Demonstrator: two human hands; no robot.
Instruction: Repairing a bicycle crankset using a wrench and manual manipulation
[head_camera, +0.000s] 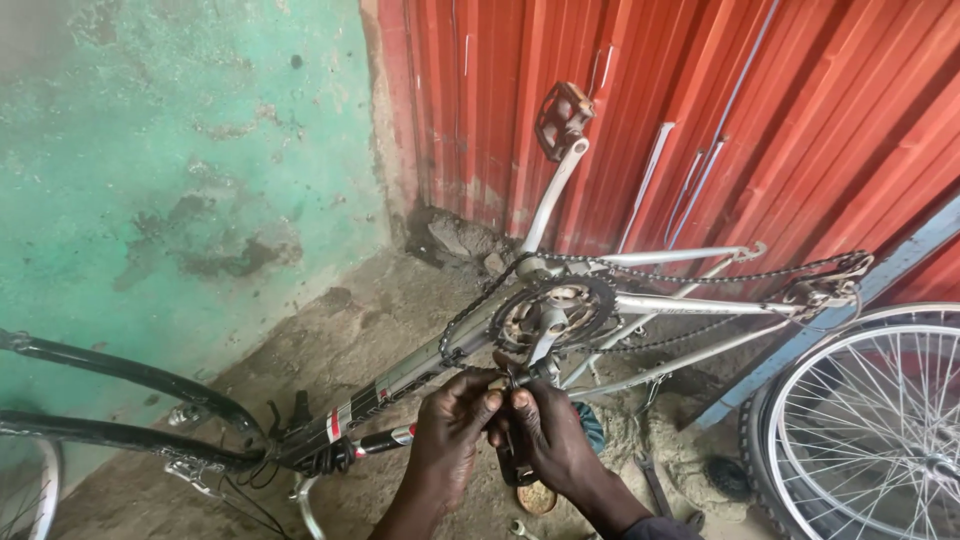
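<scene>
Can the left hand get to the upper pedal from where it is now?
Probably yes. The left hand sits at the lower crank beside the right hand; the upper pedal stands clear above the chainring, nothing blocking the way up.

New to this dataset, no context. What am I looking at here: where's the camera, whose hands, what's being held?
One picture, taken by a camera worn on a person's head, looking down at their own two bare hands. There is no robot.

A silver bicycle frame lies upside down on a dirt floor, against a green wall and a red corrugated metal sheet. Its chain runs around the chainring, and one crank arm with a pedal sticks up.

The left hand and right hand meet at the lower crank end, pinching a small part there; it is too small to identify. A loose spoked wheel stands at the right, and a black fork at the left.
</scene>
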